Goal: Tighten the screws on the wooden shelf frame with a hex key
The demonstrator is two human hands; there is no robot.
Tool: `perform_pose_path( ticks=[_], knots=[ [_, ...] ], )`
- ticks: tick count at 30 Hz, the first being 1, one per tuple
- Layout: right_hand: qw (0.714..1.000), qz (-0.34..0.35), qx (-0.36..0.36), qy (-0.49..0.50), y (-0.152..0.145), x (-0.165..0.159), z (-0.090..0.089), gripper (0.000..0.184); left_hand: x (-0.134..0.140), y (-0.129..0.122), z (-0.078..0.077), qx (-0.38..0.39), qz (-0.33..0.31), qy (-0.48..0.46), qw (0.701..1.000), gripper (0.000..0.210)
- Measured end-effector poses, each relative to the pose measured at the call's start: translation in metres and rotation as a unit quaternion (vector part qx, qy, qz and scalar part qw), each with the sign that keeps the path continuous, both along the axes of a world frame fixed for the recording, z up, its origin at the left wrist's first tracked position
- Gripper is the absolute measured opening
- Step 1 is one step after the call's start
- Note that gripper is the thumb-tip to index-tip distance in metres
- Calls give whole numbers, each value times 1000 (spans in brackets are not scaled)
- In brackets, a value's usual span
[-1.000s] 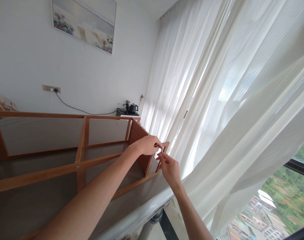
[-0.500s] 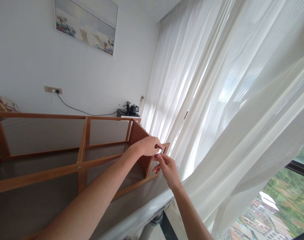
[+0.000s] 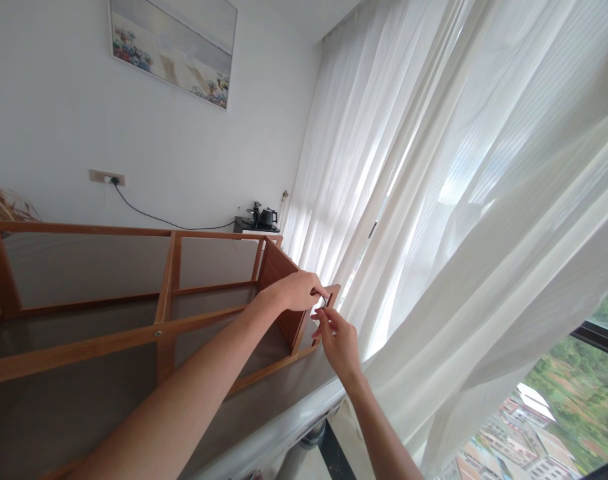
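A brown wooden frame [image 3: 104, 343] with crossbars and a solid end panel [image 3: 277, 267] stretches from the left to the middle of the view. At its right end, my left hand [image 3: 300, 291] is bent over the top of the end part, fingers curled and one fingertip pointing right. Just below and to the right, my right hand [image 3: 340, 339] pinches with thumb and forefinger close to the left fingertips. A small, thin dark thing seems to lie between the two hands, too small to name. My left fingers are partly hidden behind the hand.
White sheer curtains [image 3: 409, 200] hang close on the right, beside a window. A black kettle [image 3: 268, 217] stands on a small cabinet by the wall, its cord running to a socket [image 3: 107, 177]. A grey pipe-like leg [image 3: 304, 450] shows below.
My right hand has shifted slightly right, and its fingers have turned and drawn closer together. My left hand stays nearly in place at the frame's end.
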State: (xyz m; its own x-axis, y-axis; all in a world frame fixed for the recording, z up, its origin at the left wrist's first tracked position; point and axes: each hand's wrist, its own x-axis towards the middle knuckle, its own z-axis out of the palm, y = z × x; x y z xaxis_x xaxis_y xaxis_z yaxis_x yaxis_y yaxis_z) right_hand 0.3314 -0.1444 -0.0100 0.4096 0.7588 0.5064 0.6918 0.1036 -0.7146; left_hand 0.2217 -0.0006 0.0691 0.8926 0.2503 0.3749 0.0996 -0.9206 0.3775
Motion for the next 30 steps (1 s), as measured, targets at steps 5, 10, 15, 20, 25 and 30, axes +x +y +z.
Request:
perform_pose_path(
  ticks=[5, 10, 15, 20, 25, 30],
  knots=[
    [1000, 10, -13, 2, 3, 4, 2, 37, 1, 0, -1, 0, -3, -3, 1000, 39],
    [1000, 12, -12, 0, 2, 6, 2, 37, -1, -3, 3, -3, -4, -9, 1000, 38],
    [1000, 11, -20, -13, 0, 9, 4, 37, -4, -5, 5, -52, 17, -29, 998, 35],
    [1000, 0, -22, -8, 1, 11, 3, 36, -6, -8, 6, -49, 17, -30, 998, 17],
    [1000, 0, -24, -7, 1, 12, 3, 37, -7, -11, 9, -42, 26, -10, 999, 16],
    [1000, 5, -18, -13, 1, 12, 4, 39, -5, -9, 8, -40, 24, -12, 999, 16]
  ],
)
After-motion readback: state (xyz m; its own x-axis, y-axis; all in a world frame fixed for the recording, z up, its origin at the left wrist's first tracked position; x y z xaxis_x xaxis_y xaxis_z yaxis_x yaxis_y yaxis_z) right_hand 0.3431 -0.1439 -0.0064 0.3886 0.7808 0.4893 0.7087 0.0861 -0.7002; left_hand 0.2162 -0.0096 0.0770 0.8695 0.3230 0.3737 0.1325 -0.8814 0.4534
